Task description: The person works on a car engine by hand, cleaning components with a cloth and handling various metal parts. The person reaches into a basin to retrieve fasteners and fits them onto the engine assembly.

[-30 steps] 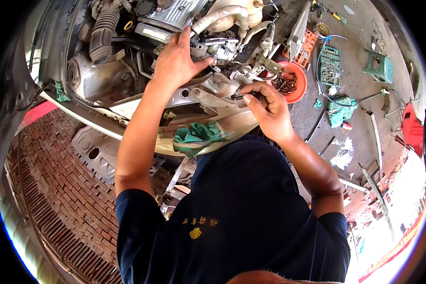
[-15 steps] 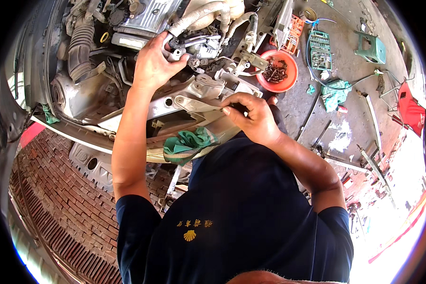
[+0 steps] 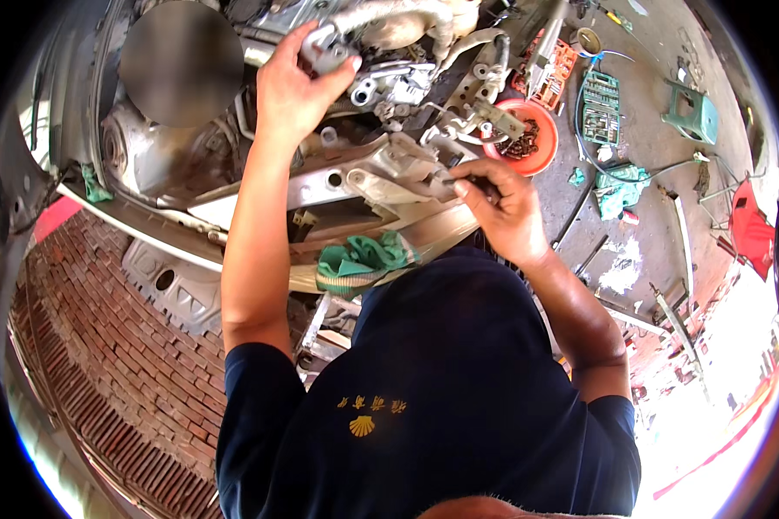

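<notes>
My left hand is wrapped around a grey metal pipe fitting at the end of a thick hose in the engine bay. Its thumb points right, over the metal engine parts. My right hand has its thumb and fingers curled together by the end of the silver front frame of the car. What lies between those fingertips is too small to make out. Left of it, a pale metal bracket lies on the frame. A green cloth rests on the bumper in front of my body.
Right of the car stand a red bowl of bolts, an orange tool case, a green socket case and a green stool. A green rag and metal bars lie on the floor. A round blur covers the engine bay's left part.
My view has shifted, so the car sits slightly further right. The left hand stays at the hose end. The right hand has moved right, away from the bracket's tip.
</notes>
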Available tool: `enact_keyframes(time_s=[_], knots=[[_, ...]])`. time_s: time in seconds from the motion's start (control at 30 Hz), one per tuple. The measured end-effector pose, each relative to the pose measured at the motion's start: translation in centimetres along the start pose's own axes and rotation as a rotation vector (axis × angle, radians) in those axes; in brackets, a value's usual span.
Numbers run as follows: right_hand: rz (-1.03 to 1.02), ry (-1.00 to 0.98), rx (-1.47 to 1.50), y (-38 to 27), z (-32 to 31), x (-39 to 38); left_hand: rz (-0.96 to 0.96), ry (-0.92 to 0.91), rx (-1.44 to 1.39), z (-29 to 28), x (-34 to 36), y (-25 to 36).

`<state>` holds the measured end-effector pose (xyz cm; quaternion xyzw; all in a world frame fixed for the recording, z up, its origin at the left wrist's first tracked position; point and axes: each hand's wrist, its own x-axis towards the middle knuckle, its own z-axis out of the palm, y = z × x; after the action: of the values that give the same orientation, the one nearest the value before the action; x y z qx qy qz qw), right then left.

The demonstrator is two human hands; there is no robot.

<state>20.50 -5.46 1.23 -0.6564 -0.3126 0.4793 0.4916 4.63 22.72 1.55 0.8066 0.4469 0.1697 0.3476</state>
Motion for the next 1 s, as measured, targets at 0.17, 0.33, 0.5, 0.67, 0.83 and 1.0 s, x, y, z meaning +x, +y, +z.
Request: enact_keyframes(time_s=[0.17, 0.33, 0.5, 0.67, 0.83, 1.0], knots=[[-0.114, -0.033, -0.099, -1.3, 0.0, 2.2, -0.036, -0.044, -0.455, -0.1, 1.1, -1.3], [-0.313, -0.030, -0.441, -4.2, 1.3, 5.3, -0.107, -0.156, -0.713, 0.0, 1.0, -2.1], [-0.585, -0.092, -0.645, -6.9, 2.5, 10.7, -0.184, -0.363, -0.966, -0.2, 1.4, -2.1], [-0.613, -0.124, -0.791, -9.2, 3.2, 14.3, -0.241, -0.441, -0.823, -0.9, 1.9, -2.1], [-0.726, -0.117, -0.902, -10.7, 3.8, 14.0, -0.290, -0.437, -0.768, -1.0, 1.8, -1.9], [-0.549, -0.092, -0.823, -9.5, 4.0, 13.5, -0.230, -0.464, -0.851, -1.2, 1.8, -2.2]])
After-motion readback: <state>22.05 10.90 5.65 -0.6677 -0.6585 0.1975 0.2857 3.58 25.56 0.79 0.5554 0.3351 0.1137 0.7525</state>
